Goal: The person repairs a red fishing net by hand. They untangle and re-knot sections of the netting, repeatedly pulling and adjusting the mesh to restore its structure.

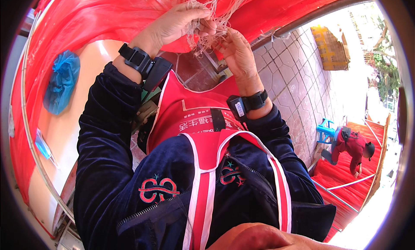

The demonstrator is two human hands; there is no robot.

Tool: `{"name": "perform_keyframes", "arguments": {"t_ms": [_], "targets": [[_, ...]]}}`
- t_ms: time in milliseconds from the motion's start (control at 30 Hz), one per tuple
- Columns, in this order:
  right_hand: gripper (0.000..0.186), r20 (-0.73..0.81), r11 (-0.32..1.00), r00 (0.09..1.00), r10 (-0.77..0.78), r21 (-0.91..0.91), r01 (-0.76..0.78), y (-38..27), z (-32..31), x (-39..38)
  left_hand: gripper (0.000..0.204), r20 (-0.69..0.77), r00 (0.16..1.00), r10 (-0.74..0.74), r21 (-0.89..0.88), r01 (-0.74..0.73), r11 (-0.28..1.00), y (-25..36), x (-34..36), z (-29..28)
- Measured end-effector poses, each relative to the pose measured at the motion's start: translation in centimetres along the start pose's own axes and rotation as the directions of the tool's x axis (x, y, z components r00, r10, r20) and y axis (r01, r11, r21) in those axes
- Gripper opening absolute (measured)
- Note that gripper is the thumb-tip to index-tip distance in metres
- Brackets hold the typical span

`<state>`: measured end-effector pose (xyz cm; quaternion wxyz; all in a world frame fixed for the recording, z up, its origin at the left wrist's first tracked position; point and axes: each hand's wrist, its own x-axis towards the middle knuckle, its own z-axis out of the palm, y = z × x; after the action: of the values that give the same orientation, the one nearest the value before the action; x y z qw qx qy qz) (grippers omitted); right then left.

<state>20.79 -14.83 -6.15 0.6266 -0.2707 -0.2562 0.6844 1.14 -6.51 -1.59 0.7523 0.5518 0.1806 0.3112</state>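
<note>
A tangled bundle of thin, pale netting [219, 22] hangs down at the top of the view, in front of red cloth. My left hand [183, 22] has its fingers curled round a clump of it. On the other side, my right hand [237, 53] pinches strands between thumb and fingertips, close by the left one. Loose ends droop between and below the two hands. Exactly which strands each hand grips is partly hidden by the fingers.
Red cloth [108, 16] spreads over a frame at the upper left. A blue plastic bag [62, 81] lies on the pale surface at left. Tiled paving [285, 81] runs rightward, with a cardboard box [330, 49] on it. Beside a blue stool [325, 131], another person [355, 146] bends over red cloth.
</note>
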Motion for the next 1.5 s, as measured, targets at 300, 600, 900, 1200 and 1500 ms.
{"name": "perform_keyframes", "arguments": {"t_ms": [300, 600, 900, 1200, 1500], "targets": [[0.024, -0.023, 0.993, 0.999, 0.043, 0.111, -0.040, -1.0, -0.3, 0.2, 0.021, -0.011, 0.997, 0.073, -0.050, -0.073, 0.996, -0.1, 0.3, -0.6], [0.019, -0.024, 0.992, 0.992, -0.127, -0.029, 0.126, -0.8, 1.7, -0.1, 0.023, -0.142, 0.988, -0.065, 0.123, 0.083, 0.989, 0.3, 0.0, 1.0], [0.018, 0.029, 0.997, 0.997, -0.077, -0.018, 0.078, -1.0, 4.1, 0.9, 0.018, -0.132, 0.991, -0.010, 0.397, 0.062, 0.916, 0.6, -0.3, 1.6], [0.019, -0.131, 0.986, 0.979, -0.159, -0.073, 0.150, -3.1, 1.9, 1.0, 0.018, -0.104, 0.990, -0.094, 0.212, 0.114, 0.971, 0.7, -0.2, 0.7], [0.016, 0.090, 0.998, 0.995, -0.039, -0.051, 0.044, -4.2, 4.3, -1.3, 0.037, -0.246, 0.951, -0.186, 0.193, 0.236, 0.952, 1.0, -0.3, 1.8]]}}
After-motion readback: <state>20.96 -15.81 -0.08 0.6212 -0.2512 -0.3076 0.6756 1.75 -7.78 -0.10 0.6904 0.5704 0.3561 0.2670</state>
